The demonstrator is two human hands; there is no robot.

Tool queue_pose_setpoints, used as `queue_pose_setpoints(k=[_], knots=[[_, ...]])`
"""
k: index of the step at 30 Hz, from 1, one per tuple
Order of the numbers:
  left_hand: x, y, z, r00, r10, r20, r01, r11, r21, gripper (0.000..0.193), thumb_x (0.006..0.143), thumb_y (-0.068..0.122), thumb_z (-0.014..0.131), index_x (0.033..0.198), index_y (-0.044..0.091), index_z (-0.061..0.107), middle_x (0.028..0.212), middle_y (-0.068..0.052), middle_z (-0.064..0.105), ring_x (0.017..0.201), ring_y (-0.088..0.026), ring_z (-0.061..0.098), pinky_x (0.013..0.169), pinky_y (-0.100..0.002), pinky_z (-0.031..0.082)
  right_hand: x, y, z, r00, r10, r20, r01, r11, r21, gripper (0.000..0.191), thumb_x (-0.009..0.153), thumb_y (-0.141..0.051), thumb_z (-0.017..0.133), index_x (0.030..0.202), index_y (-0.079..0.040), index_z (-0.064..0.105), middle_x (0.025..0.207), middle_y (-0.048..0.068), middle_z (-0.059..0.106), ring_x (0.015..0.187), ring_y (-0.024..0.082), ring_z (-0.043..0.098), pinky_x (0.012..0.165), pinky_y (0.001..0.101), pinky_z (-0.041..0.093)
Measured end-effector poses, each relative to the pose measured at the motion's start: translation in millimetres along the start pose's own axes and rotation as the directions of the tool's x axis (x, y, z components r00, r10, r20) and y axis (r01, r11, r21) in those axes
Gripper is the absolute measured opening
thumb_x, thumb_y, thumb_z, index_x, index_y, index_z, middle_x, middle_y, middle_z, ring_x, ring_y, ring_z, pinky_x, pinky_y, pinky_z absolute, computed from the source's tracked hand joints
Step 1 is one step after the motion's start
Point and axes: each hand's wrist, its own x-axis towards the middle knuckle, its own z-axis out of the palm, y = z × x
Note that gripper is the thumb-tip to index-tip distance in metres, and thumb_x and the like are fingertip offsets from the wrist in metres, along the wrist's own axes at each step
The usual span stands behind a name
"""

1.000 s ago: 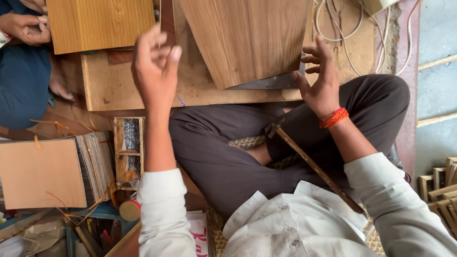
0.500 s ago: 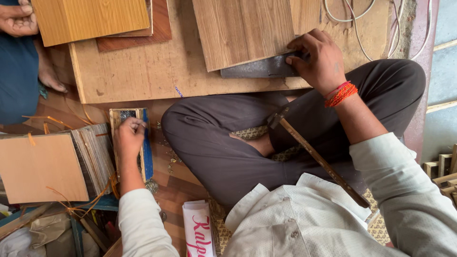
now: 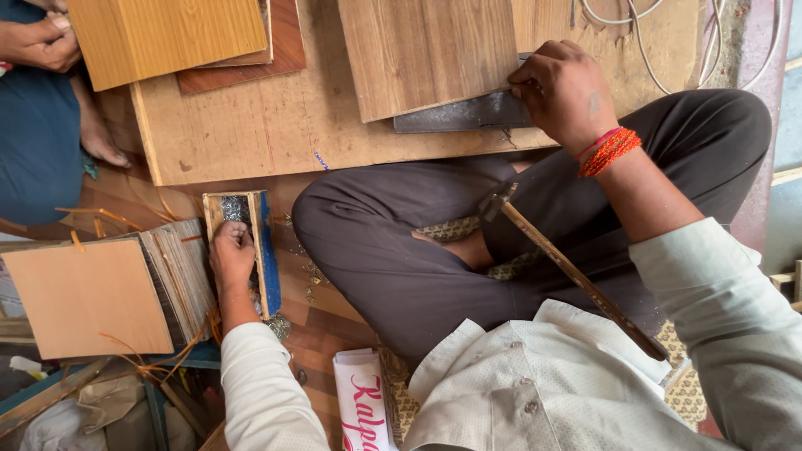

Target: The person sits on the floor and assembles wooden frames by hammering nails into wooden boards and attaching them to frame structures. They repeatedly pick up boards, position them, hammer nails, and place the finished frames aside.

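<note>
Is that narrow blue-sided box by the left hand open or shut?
Open: the box has no lid, the left hand reaches inside.

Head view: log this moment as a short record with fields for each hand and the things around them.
Posture: seated cross-legged on the floor
Left hand: reaching into a small blue-edged wooden box of small metal bits
Right hand: resting on a dark metal blade under a wood-grain panel
Work surface: large plywood board
Lap: hammer lying across the legs
Wrist: red thread band
Beside box: stack of thin boards
Nearby: another person's hand, top left
</note>
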Motion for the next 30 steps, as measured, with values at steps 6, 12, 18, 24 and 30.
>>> queue_pose_setpoints(k=[6, 12, 18, 24, 30], knots=[[-0.8, -2.5, -2.3, 0.999, 0.005, 0.046, -0.002, 0.997, -0.071, 0.022, 0.089, -0.001, 0.070, 0.110, 0.004, 0.070, 0.093, -0.012, 0.074, 0.080, -0.022, 0.070, 0.073, -0.035, 0.055, 1.6, -7.8, 1.9, 0.999, 0.029, 0.037, -0.029, 1.000, 0.000, 0.011, 0.090, -0.012, 0.082, 0.098, -0.007, 0.076, 0.097, 0.008, 0.068, 0.097, 0.029, 0.064, 0.089, 0.0413, 0.053], [-1.0, -5.7, 2.5, 0.998, 0.060, -0.032, -0.065, 0.981, -0.182, 0.014, 0.091, -0.007, 0.070, 0.101, 0.003, 0.069, 0.095, -0.009, 0.075, 0.083, -0.016, 0.071, 0.074, -0.029, 0.056, 3.2, -11.7, 7.5, 1.000, -0.016, 0.004, 0.016, 0.997, -0.079, 0.005, 0.090, -0.011, 0.081, 0.094, -0.010, 0.078, 0.100, 0.005, 0.070, 0.101, 0.027, 0.065, 0.090, 0.0396, 0.053], [-2.5, -14.2, 2.7, 0.989, -0.025, -0.145, -0.026, 0.942, -0.335, 0.012, 0.091, -0.008, 0.073, 0.093, 0.002, 0.067, 0.092, -0.010, 0.075, 0.077, -0.014, 0.068, 0.070, -0.028, 0.056, 1.9, -14.9, 13.1, 1.000, -0.025, -0.011, 0.024, 0.995, -0.092, 0.004, 0.090, -0.008, 0.079, 0.094, -0.009, 0.078, 0.102, 0.006, 0.071, 0.101, 0.028, 0.065, 0.090, 0.0395, 0.053], [29.7, 60.4, -11.8, 0.926, 0.090, -0.368, -0.318, 0.711, -0.627, 0.024, 0.089, -0.013, 0.074, 0.102, 0.002, 0.062, 0.101, -0.008, 0.070, 0.092, -0.013, 0.069, 0.086, -0.030, 0.061, 2.8, -13.4, 13.7, 0.999, 0.002, -0.035, -0.003, 0.999, -0.038, 0.009, 0.089, -0.007, 0.080, 0.098, -0.009, 0.080, 0.100, 0.009, 0.070, 0.096, 0.030, 0.066, 0.085, 0.0407, 0.054], [46.9, 275.5, 17.7, 0.717, 0.563, -0.411, -0.690, 0.493, -0.530, 0.008, 0.102, 0.009, 0.072, 0.108, 0.006, 0.076, 0.106, -0.006, 0.072, 0.100, -0.021, 0.069, 0.089, -0.033, 0.062, 4.3, -10.3, 12.2, 0.998, 0.064, -0.004, -0.063, 0.986, 0.156, 0.013, 0.089, -0.003, 0.083, 0.101, -0.005, 0.080, 0.094, 0.011, 0.070, 0.081, 0.026, 0.069, 0.075, 0.0359, 0.057]])
